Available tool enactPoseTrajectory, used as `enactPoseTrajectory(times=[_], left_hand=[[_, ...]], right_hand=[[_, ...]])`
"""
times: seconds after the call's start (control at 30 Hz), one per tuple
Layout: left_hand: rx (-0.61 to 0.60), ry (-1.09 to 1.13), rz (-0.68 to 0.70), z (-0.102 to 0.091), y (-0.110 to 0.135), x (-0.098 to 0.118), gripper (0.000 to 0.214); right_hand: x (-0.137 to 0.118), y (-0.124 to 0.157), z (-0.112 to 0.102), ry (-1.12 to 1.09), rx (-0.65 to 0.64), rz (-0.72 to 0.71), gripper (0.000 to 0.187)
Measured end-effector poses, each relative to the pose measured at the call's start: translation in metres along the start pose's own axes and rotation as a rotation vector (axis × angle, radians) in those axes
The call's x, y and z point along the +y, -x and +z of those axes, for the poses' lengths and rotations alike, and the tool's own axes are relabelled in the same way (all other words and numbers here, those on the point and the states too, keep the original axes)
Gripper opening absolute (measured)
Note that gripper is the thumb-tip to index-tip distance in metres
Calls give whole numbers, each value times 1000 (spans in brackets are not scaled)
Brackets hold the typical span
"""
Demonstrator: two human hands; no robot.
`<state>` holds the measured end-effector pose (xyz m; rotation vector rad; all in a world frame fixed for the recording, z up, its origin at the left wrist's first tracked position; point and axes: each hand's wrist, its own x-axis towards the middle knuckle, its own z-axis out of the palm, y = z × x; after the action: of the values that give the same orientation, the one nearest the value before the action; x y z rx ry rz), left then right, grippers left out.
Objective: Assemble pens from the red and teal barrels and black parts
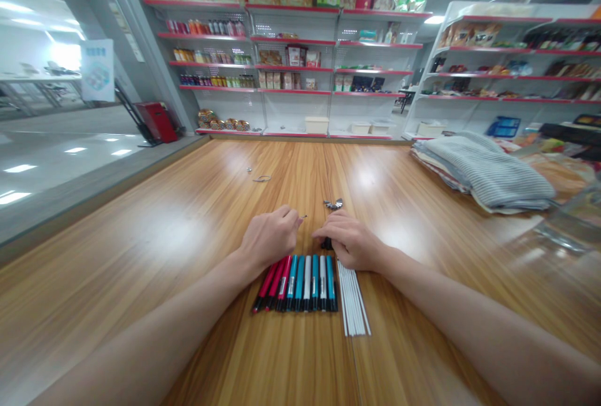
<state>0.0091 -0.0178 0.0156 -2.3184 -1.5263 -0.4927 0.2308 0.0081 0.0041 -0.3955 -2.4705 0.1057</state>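
Observation:
My left hand point(275, 234) is closed, with a small thin metal-looking piece point(303, 217) poking out at its fingertips; its exact kind is too small to tell. Across a short gap, my right hand point(352, 240) hovers low with bent fingers apart, over small black parts point(327, 244) that it partly hides. Just beyond it lies a little cluster of silver metal clips point(333, 204). A row of pen barrels point(299, 284) in pink, blue and white, with black ends, lies below both hands. Beside the row, thin white sticks point(354, 302) lie side by side, their upper ends under my right hand.
Farther up the wooden table point(164, 306) lie a thin ring-like loop point(261, 178) and a tiny silver piece point(248, 170). Folded striped cloth point(488, 168) and a clear glass vessel point(575, 218) stand at the right. Stocked shelves point(295, 41) line the back.

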Motion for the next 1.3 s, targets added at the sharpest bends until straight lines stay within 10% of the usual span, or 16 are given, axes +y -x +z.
enactPoseTrajectory(times=[0.67, 1.03, 1.3], left_hand=[[102, 45, 334, 1, 4, 2, 30], [-99, 97, 333, -11, 3, 8, 30], [-229, 112, 380, -11, 2, 7, 25]], right_hand=[[0, -4, 0, 46, 239, 33, 12], [50, 17, -13, -145, 439, 791, 20], [56, 18, -9, -21, 370, 951, 20]])
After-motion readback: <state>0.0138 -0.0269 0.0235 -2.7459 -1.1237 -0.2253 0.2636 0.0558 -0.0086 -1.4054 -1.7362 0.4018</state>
